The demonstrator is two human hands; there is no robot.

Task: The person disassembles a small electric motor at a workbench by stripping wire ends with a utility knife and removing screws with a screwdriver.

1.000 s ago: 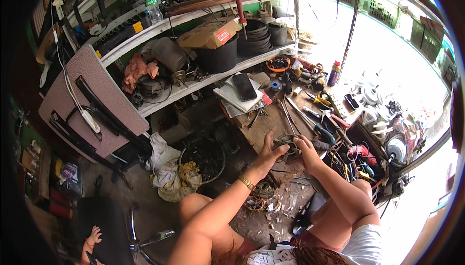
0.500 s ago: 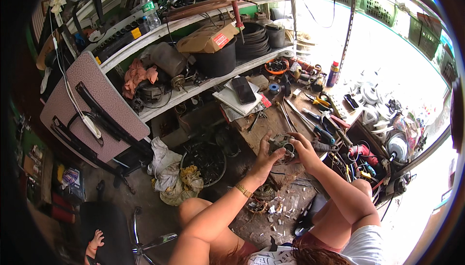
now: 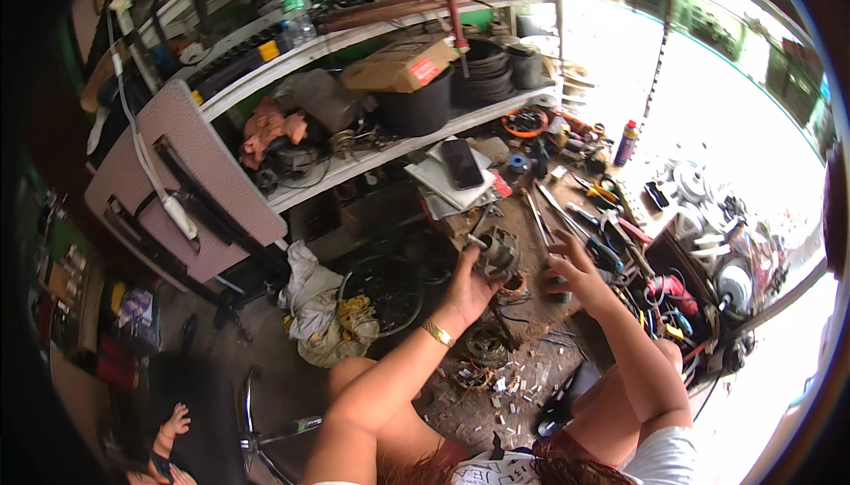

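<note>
My left hand (image 3: 471, 288) grips a grey metal motor housing (image 3: 502, 253) above the wooden work surface, its thumb by a short stub on the housing's left side. My right hand (image 3: 575, 274) is apart from it on the right, fingers spread. A small dark piece shows just under those fingertips; I cannot tell whether they touch it. Below the housing a copper-coloured ring (image 3: 513, 286) is partly hidden. A wound motor part (image 3: 487, 343) lies lower down, among small pale scraps. Long-handled tools (image 3: 537, 215) and pliers (image 3: 605, 193) lie beyond my right hand.
A phone (image 3: 461, 163) rests on white boxes. Left of my arm are a round tub (image 3: 382, 294) and crumpled cloths (image 3: 310, 286). A tool crate (image 3: 682, 286) stands at the right. Another person's small hand (image 3: 177, 420) shows at lower left, by a black chair.
My right hand has come off the motor housing and moved a little right, its fingers now spread. My left hand keeps hold, and the housing is turned. The whole view has shifted slightly.
</note>
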